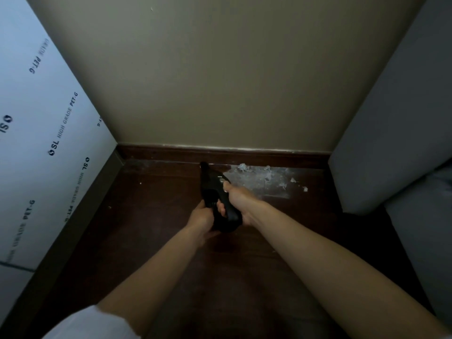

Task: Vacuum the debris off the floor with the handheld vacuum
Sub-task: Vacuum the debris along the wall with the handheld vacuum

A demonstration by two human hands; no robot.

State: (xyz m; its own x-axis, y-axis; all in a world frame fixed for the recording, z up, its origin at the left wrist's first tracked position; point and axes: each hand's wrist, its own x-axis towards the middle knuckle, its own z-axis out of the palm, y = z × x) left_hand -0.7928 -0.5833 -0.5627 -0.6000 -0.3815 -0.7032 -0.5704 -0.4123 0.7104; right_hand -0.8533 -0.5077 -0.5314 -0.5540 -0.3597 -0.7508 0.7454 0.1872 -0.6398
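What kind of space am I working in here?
Probably a narrow corner of a home room: dark wooden floor with a matching skirting board under a plain painted wall, a film-wrapped panel to the left and grey upholstered furniture to the right.

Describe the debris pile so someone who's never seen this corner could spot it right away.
Find the dark wooden baseboard along the beige wall. Just below it, right of the black handheld vacuum, lies the debris: pale grey dust and whitish scraps, the only light patch on the dark floor.
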